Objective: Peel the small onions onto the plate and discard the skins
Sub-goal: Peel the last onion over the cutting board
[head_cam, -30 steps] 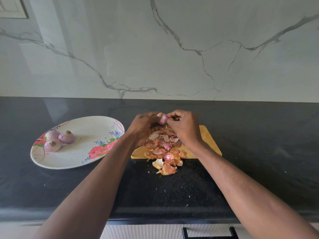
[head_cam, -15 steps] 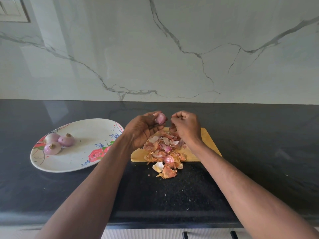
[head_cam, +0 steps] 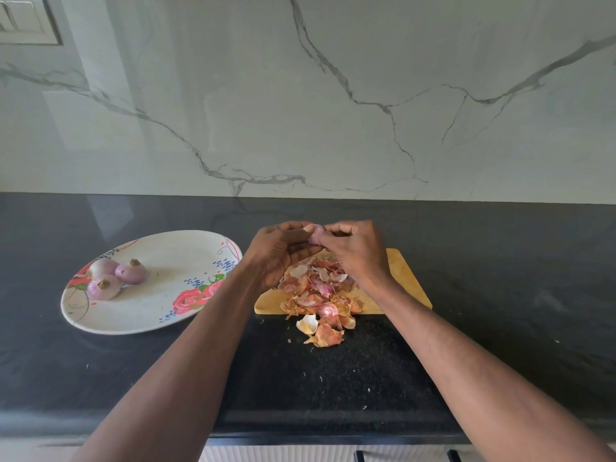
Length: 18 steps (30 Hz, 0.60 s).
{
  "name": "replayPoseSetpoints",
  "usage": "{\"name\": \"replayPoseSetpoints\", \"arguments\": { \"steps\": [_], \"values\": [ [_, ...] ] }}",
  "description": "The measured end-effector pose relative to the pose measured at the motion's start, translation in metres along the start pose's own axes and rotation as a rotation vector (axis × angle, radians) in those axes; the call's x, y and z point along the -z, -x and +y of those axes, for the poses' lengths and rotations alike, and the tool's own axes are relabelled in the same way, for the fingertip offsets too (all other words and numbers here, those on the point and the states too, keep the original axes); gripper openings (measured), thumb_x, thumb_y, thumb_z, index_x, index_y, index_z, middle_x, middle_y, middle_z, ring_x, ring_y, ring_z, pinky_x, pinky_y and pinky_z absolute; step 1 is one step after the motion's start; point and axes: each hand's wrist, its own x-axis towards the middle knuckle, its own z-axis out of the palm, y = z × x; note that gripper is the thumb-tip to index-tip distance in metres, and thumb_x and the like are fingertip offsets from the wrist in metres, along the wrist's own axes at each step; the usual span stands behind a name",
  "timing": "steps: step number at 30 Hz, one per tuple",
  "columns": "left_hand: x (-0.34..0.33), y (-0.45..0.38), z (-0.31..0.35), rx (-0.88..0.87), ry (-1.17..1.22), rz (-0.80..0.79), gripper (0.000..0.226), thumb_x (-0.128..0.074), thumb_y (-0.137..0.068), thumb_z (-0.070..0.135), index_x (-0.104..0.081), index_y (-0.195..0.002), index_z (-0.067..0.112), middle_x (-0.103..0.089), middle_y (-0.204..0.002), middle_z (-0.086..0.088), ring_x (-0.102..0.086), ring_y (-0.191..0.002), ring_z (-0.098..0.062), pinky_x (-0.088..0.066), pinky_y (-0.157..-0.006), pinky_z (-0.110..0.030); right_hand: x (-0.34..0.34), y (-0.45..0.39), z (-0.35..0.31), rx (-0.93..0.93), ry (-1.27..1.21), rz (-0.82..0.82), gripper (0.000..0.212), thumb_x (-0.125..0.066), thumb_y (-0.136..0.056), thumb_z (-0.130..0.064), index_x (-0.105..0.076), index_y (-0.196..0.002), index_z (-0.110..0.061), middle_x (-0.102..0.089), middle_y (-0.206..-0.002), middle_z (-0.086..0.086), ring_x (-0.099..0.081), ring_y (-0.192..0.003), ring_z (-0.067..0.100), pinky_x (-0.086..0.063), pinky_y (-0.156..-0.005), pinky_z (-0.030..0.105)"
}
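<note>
Both hands meet above the far end of a wooden cutting board [head_cam: 408, 281]. My left hand [head_cam: 278, 251] holds a small pinkish onion [head_cam: 315, 234] in its curled fingers. My right hand [head_cam: 356, 248] pinches at the onion's top with fingertips. Under the hands lies a heap of onion skins [head_cam: 320, 295] that spills off the board's near edge onto the counter. Three peeled onions [head_cam: 116, 276] sit on the left part of a white floral plate [head_cam: 160, 305].
The black stone counter [head_cam: 500, 295] runs the full width, with a marble backsplash [head_cam: 333, 95] behind. Small skin flecks dot the counter near its front edge. A switch plate [head_cam: 23, 21] is at the top left.
My right hand had pulled a little away from the onion half a second ago; it has closed back onto it. The view has tilted slightly.
</note>
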Motion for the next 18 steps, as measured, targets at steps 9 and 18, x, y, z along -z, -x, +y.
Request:
{"name": "replayPoseSetpoints", "arguments": {
  "steps": [9, 18],
  "values": [
    [-0.004, 0.002, -0.005, -0.096, -0.093, -0.006, 0.012, -0.063, -0.091, -0.002, -0.072, -0.097, -0.006, -0.074, -0.095, -0.020, -0.073, -0.084, -0.025, -0.062, -0.075, -0.029, -0.005, 0.001, 0.008, 0.165, 0.205, 0.106, 0.027, -0.073, -0.090, -0.031, -0.076, -0.073, -0.009, -0.067, -0.059, 0.000, -0.059, -0.048, 0.020, -0.045, -0.041, 0.042],
    [-0.004, 0.003, 0.000, 0.023, 0.127, -0.039, 0.021, -0.048, -0.096, -0.009, -0.063, -0.109, -0.004, -0.071, -0.097, -0.022, -0.072, -0.083, -0.028, -0.063, -0.077, -0.031, 0.002, -0.003, -0.003, -0.177, -0.150, 0.090, 0.008, -0.075, -0.086, -0.010, -0.077, -0.079, -0.014, -0.073, -0.066, 0.001, -0.065, -0.052, 0.011, -0.054, -0.054, 0.025]
  ]
}}
